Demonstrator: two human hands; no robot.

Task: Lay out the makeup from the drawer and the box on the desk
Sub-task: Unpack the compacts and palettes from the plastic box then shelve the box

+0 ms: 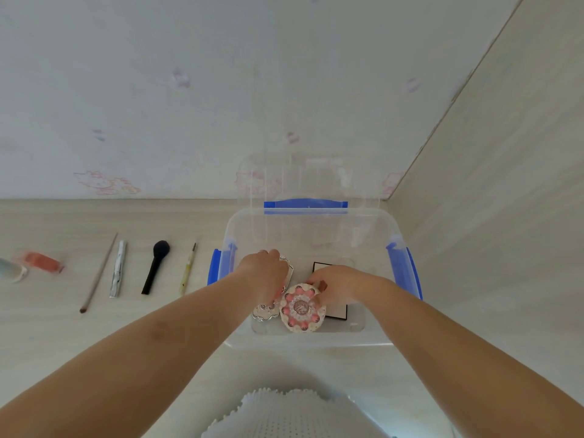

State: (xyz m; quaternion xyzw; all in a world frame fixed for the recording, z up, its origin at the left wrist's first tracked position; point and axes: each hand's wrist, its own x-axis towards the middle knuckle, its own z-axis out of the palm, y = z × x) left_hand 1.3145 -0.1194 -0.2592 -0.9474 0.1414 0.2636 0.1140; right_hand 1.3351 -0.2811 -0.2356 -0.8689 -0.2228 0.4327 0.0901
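Observation:
A clear plastic box (316, 338) with blue latches stands open on the desk, and both my hands are inside it. My left hand (264, 273) grips a silver ornate compact (267, 309) that lies along the box's left side. My right hand (338, 284) pinches a small reddish-brown item (322, 284) just above a round pink-and-cream compact (302, 308). A white card with a black border (338, 311) lies under my right hand. Laid out on the desk to the left are a thin brush (99, 273), a silver tube (118, 268), a black powder brush (155, 267) and a yellow pencil (188, 270).
A red item (42, 262) and a pale blurred object (12, 271) lie at the far left of the desk. The clear lid (309, 181) leans against the wall behind the box. A side panel rises on the right. White knitted fabric (284, 412) shows at the bottom.

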